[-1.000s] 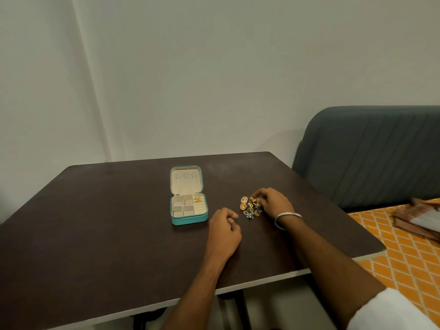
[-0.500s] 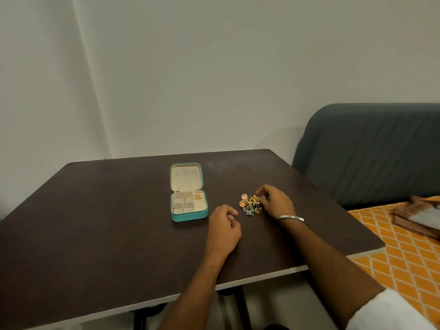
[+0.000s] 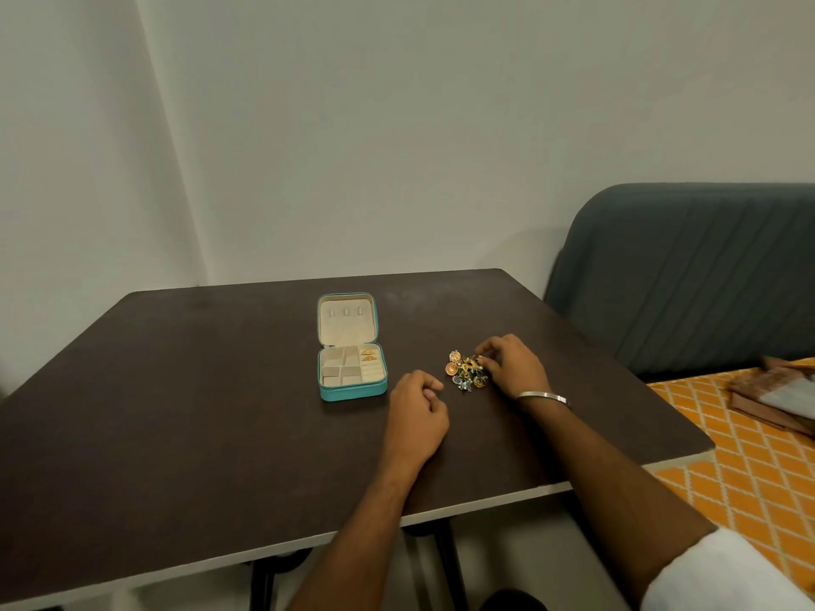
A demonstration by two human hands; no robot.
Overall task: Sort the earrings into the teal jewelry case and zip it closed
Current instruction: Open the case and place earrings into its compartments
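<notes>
A person's right hand (image 3: pixel 511 363) worked at the right edge of a small pile of earrings (image 3: pixel 466 371) on a dark table (image 3: pixel 176 412), its fingers curled down onto the nearest gold pieces. Over the last second that hand had hardly shifted; it stayed at the pile, the fingertips closing in a little on one piece. Whether an earring was yet firmly pinched could not be told, as the pieces were too small to make out. The left hand (image 3: pixel 416 412) had kept its place between the pile and the case, resting on the table with fingers loosely curled and holding nothing.

The teal jewelry case (image 3: pixel 351 366) lay open to the left of the pile and well apart from it, its lid (image 3: pixel 347 319) tilted back. One gold pair (image 3: pixel 368 355) already sat in the far right compartment; the other compartments looked bare. By that showing the sorting had only begun, and most of the earrings remained on the table, with the zipping still to come.

A silver bangle (image 3: pixel 543 396) circled the right wrist. A grey padded seat back (image 3: pixel 688 275) stood beyond the table's right side, above an orange patterned cover (image 3: pixel 749 469) with folded cloth (image 3: pixel 780 399) on it. The resting left hand lay close to the direct path from pile to case.
</notes>
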